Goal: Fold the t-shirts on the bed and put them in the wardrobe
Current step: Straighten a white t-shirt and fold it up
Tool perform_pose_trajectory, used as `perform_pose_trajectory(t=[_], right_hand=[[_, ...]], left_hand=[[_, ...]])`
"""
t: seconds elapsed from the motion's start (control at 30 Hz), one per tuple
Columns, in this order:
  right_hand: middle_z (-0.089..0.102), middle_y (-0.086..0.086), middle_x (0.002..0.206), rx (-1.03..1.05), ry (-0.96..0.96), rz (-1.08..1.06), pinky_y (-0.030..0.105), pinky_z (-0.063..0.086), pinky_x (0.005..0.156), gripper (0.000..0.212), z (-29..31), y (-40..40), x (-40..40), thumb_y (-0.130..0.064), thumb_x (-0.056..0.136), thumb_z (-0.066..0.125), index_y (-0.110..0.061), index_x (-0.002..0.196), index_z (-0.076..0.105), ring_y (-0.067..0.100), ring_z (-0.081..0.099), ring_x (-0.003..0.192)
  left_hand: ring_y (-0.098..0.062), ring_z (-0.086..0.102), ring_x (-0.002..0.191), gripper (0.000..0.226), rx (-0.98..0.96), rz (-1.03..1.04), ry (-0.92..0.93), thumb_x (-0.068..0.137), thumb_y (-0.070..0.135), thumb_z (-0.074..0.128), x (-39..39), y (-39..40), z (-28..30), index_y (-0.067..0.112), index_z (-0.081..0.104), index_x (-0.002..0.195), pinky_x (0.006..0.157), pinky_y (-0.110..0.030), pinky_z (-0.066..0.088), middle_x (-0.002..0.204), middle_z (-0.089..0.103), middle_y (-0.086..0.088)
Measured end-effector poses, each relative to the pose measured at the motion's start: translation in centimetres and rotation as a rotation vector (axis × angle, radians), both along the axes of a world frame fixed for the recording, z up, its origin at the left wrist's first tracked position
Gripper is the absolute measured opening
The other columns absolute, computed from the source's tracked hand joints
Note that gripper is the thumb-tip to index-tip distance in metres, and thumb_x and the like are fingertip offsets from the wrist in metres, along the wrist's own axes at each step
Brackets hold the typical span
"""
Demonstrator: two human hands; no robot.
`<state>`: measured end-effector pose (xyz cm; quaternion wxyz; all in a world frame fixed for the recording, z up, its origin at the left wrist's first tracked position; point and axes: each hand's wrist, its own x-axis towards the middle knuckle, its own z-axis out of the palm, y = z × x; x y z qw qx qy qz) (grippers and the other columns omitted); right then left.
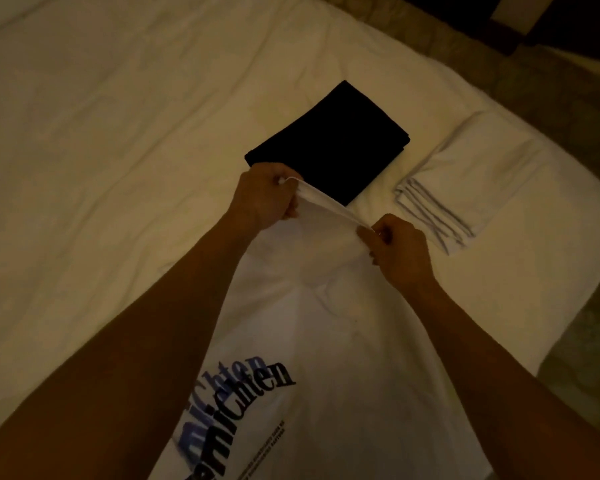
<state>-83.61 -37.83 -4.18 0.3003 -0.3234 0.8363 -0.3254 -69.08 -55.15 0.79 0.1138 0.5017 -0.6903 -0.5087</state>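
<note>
1. The left hand has its fingers curled round one end of the far edge of a white printed t-shirt. The right hand pinches the other end of that same edge. Each hand is closed on cloth, and neither holds anything else.

2. The edge runs taut between the two hands and is lifted clear of the bed. Judging by that, the grip is meant to pull the cloth straight so the shirt can be laid flat or folded over evenly.

3. The rest of the white printed t-shirt trails from the hands back toward the person, across the near part of the bed, its black and blue lettering facing up.

4. Just beyond the left hand lies a black folded t-shirt, a neat rectangle, probably set there to keep finished pieces away from the working area.

5. Beside it, toward the bed's right corner, lies a white folded garment, its layered edges showing. It sits apart from the black one, not touching.

6. Count: two hands, one t-shirt being handled, two folded pieces, one bed. The wardrobe is not in view.

7. In my judgement, folding is well along and no carrying has begun.
</note>
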Motion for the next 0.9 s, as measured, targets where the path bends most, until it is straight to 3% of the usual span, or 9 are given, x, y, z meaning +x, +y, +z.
perform_pose_trajectory(t=[0.1,0.17,0.27,0.4,0.5,0.57,0.63,0.77,0.9], right_hand=[[0.063,0.001,0.075,0.092,0.102,0.094,0.026,0.047,0.06,0.025,-0.9,0.1,0.1,-0.04,0.097,0.056,-0.016,0.09,0.059,0.013,0.059,0.066],[0.058,-0.004,0.079,0.051,0.116,0.075,0.02,0.038,0.059,0.021,-0.9,0.3,0.2,-0.036,0.098,0.056,-0.015,0.096,0.06,0.004,0.05,0.066],[0.059,-0.002,0.085,-0.046,0.096,0.062,0.022,0.038,0.068,0.018,-0.6,0.8,1.9,-0.029,0.099,0.055,-0.012,0.098,0.06,0.009,0.052,0.072],[0.061,0.006,0.092,-0.191,0.147,0.236,0.027,0.045,0.07,0.011,-1.0,1.6,6.6,-0.018,0.099,0.057,-0.008,0.099,0.059,0.018,0.057,0.078],[0.062,0.004,0.088,-0.252,0.141,0.269,0.029,0.048,0.069,0.011,-1.7,2.5,9.9,-0.02,0.098,0.058,-0.009,0.095,0.061,0.016,0.057,0.076],[0.063,0.002,0.085,-0.26,0.124,0.26,0.029,0.048,0.068,0.017,-2.3,3.4,11.8,-0.026,0.099,0.055,-0.011,0.092,0.062,0.015,0.056,0.075],[0.062,0.001,0.081,-0.274,0.2,0.297,0.03,0.048,0.065,0.024,-3.2,4.5,13.5,-0.032,0.098,0.051,-0.013,0.088,0.062,0.016,0.056,0.073],[0.06,0.0,0.078,-0.323,0.326,0.536,0.027,0.046,0.065,0.022,-5.8,6.3,15.9,-0.031,0.095,0.053,-0.014,0.083,0.062,0.016,0.055,0.073],[0.06,-0.002,0.079,-0.281,0.376,0.753,0.026,0.046,0.063,0.02,-8.4,6.9,16.0,-0.031,0.091,0.05,-0.017,0.082,0.062,0.014,0.052,0.076]], left_hand=[[-0.017,0.069,0.061,0.015,0.115,0.0,0.031,0.097,0.01,0.055,0.0,0.2,-0.5,0.01,0.069,0.091,0.064,-0.029,0.058,0.07,0.067,-0.009],[-0.021,0.07,0.065,0.016,0.163,0.055,0.068,0.096,0.021,0.061,0.3,0.7,-0.9,0.015,0.069,0.084,0.068,-0.032,0.057,0.068,0.067,-0.007],[-0.012,0.066,0.058,0.031,0.028,0.17,0.012,0.093,0.037,0.065,1.0,1.6,-1.6,0.013,0.068,0.073,0.067,-0.03,0.056,0.061,0.064,-0.003],[-0.014,0.064,0.068,0.028,0.055,0.468,0.129,0.09,0.021,0.071,3.5,2.4,-2.2,0.013,0.063,0.064,0.074,-0.034,0.059,0.067,0.062,-0.003],[-0.019,0.061,0.079,0.009,0.144,0.506,0.26,0.09,0.01,0.064,7.2,4.3,-1.9,0.015,0.064,0.083,0.078,-0.038,0.055,0.082,0.064,-0.004],[-0.021,0.063,0.088,0.015,0.22,0.517,0.332,0.094,0.002,0.056,10.3,6.5,-2.1,0.014,0.061,0.101,0.074,-0.03,0.055,0.099,0.065,-0.008],[-0.022,0.064,0.094,0.023,0.217,0.581,0.285,0.095,0.001,0.053,13.4,8.8,-2.8,0.017,0.06,0.111,0.074,-0.028,0.055,0.109,0.064,-0.009],[-0.02,0.064,0.085,0.027,0.212,0.763,0.142,0.096,0.004,0.055,18.6,12.8,-5.9,0.019,0.057,0.118,0.075,-0.031,0.056,0.097,0.063,-0.007],[-0.027,0.066,0.084,0.031,0.242,0.735,0.017,0.098,0.014,0.058,21.3,15.4,-9.6,0.016,0.053,0.129,0.087,-0.045,0.057,0.091,0.06,-0.014]])
